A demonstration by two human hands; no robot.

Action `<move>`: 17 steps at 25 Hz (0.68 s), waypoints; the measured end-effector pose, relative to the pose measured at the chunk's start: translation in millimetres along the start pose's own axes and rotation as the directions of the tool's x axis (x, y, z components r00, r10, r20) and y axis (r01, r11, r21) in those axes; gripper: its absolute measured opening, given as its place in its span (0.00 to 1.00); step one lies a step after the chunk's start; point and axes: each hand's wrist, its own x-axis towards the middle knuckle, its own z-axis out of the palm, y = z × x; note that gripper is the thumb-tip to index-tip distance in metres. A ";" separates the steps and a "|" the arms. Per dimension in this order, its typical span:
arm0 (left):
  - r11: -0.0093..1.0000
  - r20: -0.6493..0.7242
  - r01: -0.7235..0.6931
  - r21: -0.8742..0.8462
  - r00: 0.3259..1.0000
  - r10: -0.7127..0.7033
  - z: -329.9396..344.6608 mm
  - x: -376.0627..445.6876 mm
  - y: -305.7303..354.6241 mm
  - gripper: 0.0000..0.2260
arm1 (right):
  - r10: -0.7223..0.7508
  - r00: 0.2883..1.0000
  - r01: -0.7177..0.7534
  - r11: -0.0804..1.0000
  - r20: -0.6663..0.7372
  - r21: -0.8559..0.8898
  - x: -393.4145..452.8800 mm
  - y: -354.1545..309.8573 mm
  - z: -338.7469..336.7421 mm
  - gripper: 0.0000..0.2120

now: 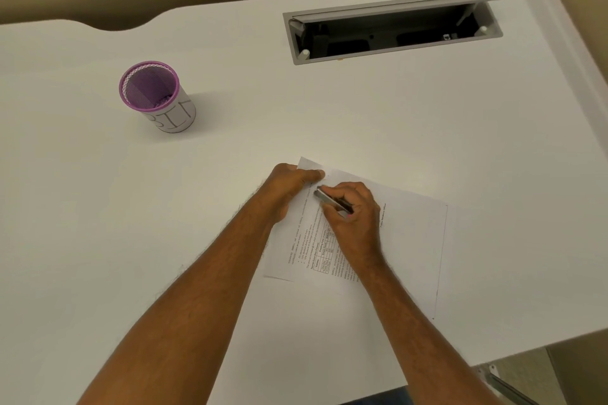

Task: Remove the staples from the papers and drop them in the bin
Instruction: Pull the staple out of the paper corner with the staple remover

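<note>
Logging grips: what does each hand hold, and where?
Right hand grips the slim metal staple remover by its rear; left hand presses the printed papers' corner.

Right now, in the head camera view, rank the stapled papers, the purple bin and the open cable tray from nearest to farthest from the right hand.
1. papers: directly under the right hand, touching it.
2. cable tray: ahead, at the desk's far edge, slightly right.
3. purple bin: far off to the left, beyond the left hand.

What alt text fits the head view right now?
The left hand pins the top corner of the stapled papers while the right hand works a metal staple remover there. A purple mesh bin stands upright, far left on the white desk.
</note>
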 end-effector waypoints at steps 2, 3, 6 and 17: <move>1.000 0.045 -0.003 0.000 0.999 0.003 -2.2 -1.5 0.5 0.09 | 0.063 0.997 -0.059 0.993 -0.033 0.102 3.2 -0.8 -9.8 0.13; 1.000 0.069 -0.009 -0.009 0.998 0.009 -4.0 -2.5 0.2 0.09 | 0.084 0.994 -0.076 0.991 -0.068 0.112 5.7 -0.2 -16.4 0.13; 0.999 0.143 -0.020 -0.038 0.989 0.025 -8.8 -7.5 0.4 0.09 | 0.121 0.971 -0.108 0.992 -0.208 0.071 19.8 7.4 -45.2 0.14; 0.994 0.155 -0.107 0.032 0.983 0.101 -6.6 -23.8 0.1 0.16 | 0.170 0.974 -0.211 0.916 -0.147 -0.341 78.9 41.6 -100.0 0.10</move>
